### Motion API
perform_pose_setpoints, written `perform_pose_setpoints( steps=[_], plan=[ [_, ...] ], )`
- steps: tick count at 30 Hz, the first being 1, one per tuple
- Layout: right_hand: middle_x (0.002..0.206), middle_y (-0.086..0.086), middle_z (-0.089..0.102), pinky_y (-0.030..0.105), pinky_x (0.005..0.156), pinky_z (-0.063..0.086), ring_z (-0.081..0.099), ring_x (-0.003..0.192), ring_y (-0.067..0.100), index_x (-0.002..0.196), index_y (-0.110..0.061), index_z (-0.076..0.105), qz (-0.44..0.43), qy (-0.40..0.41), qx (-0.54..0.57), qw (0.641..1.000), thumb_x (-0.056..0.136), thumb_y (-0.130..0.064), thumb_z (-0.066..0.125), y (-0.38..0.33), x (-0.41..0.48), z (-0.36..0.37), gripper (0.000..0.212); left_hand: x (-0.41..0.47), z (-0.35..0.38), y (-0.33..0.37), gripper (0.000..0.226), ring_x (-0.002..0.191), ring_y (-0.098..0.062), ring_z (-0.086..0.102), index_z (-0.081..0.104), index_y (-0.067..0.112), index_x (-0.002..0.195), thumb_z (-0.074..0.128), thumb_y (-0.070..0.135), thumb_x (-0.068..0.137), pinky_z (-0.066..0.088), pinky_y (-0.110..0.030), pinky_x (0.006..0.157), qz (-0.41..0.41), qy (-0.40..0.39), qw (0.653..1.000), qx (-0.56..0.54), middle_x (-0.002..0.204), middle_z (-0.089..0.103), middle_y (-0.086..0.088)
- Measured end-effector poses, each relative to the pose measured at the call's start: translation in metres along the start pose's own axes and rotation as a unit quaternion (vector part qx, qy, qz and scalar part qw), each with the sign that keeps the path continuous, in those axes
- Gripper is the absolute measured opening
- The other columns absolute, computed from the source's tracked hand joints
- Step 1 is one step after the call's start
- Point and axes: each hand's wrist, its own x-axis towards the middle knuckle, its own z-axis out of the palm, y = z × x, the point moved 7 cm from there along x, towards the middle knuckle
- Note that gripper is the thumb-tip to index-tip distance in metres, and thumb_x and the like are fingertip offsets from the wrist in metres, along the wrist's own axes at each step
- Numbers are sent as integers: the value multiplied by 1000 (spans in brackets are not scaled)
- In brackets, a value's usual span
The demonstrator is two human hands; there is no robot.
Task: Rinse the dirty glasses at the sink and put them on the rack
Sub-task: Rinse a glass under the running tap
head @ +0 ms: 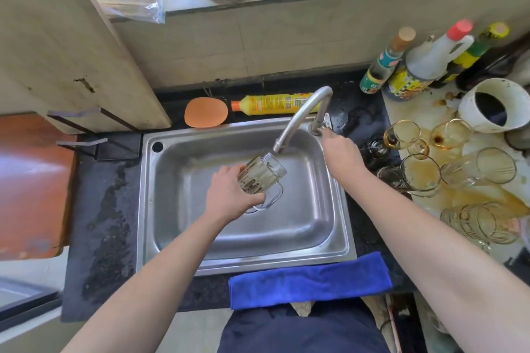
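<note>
Left hand (229,192): wrapped round the mug body, handle left free on the near-right side.
Mug (262,173): one; over the sink (329,243) basin, tilted, mouth just under the faucet (301,112) spout, probably to catch the stream; no water visible.
Right hand (339,152): stretched to the tap lever at the faucet foot, fingertips on it; pinching or merely touching, cannot tell.
Dirty glasses (420,175): right counter, crowded in a brown spill, handy for the next pick; at least eight, overlaps blur the count.
Rack: not made out.
Far edge: one orange sponge (206,116), one yellow detergent bottle (275,103) lying flat.
Near edge: one blue cloth (309,281).
</note>
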Motion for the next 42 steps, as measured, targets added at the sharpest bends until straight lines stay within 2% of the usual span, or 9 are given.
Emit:
perform_pose_setpoints(
  steps=[10, 15, 17, 20, 28, 32, 36, 38, 42],
  plan=[
    [140, 21, 47, 41, 84, 55, 69, 109, 34, 147, 10, 25, 0, -9, -20, 1000, 95, 10, 46, -15, -10, 8, 56, 8, 2, 1, 74, 112, -21, 47, 58, 28, 130, 81, 44, 61, 44, -31, 88, 16, -11, 1000, 17, 114, 54, 1],
    [154, 15, 43, 44, 113, 36, 40, 141, 33, 151, -3, 39, 1, 52, 149, 987, 99, -8, 53, -15, -21, -1, 54, 6, -2, 0, 75, 111, -19, 46, 58, 30, 130, 82, 44, 61, 43, -30, 86, 24, -11, 999, 21, 110, 52, 3],
    [147, 11, 53, 38, 115, 33, 45, 138, 26, 142, -7, 55, 11, 64, 344, 937, 108, -21, 43, -35, -38, -10, 39, 6, -3, -1, 76, 112, -20, 46, 58, 29, 130, 83, 45, 61, 42, -29, 86, 27, -9, 999, 24, 111, 52, 3],
    [106, -1, 75, 25, 93, 48, 66, 104, 14, 114, -17, 72, 11, -72, 537, 841, 108, -39, 45, -82, -59, 1, 35, 3, -5, 2, 78, 111, -21, 46, 56, 28, 133, 84, 43, 62, 43, -30, 89, 44, -5, 999, 30, 111, 51, 1],
    [61, -4, 70, 39, 81, 58, 69, 65, 14, 78, -17, 60, 138, -76, 650, 744, 104, -46, 50, -100, -56, 10, 39, -14, -17, 15, 80, 102, -23, 48, 62, 18, 132, 92, 30, 59, 50, -38, 88, 208, 80, 973, 57, 109, 56, -3],
    [59, -3, 65, 29, 68, 50, 63, 58, 12, 80, -15, 58, 161, -61, 663, 729, 106, -41, 48, -95, -59, 4, 38, -16, -18, 12, 95, 115, -10, 46, 50, 23, 142, 95, 41, 59, 39, -24, 99, 143, 39, 987, -64, 124, 52, 6],
    [58, -2, 65, 32, 74, 50, 63, 55, 10, 80, -14, 59, 182, -64, 698, 690, 105, -41, 51, -94, -64, 7, 37, -12, -13, -3, 106, 126, -9, 44, 39, 29, 149, 92, 52, 60, 40, -33, 108, -11, -26, 974, -225, 139, 44, 9],
    [61, -2, 66, 34, 79, 52, 64, 57, 10, 86, -14, 60, 178, -68, 722, 665, 101, -43, 59, -97, -68, 8, 33, -11, -12, -6, 87, 123, -12, 51, 48, 28, 139, 87, 57, 66, 47, -35, 103, -55, -39, 958, -278, 138, 50, 8],
    [70, -1, 72, 29, 79, 58, 68, 64, 9, 94, -13, 60, 123, -91, 709, 689, 84, -33, 84, -102, -72, -2, 33, -8, -9, -6, 46, 95, -15, 65, 59, 19, 116, 69, 55, 88, 56, -33, 80, -102, -30, 928, -357, 118, 64, -6]
  ],
)
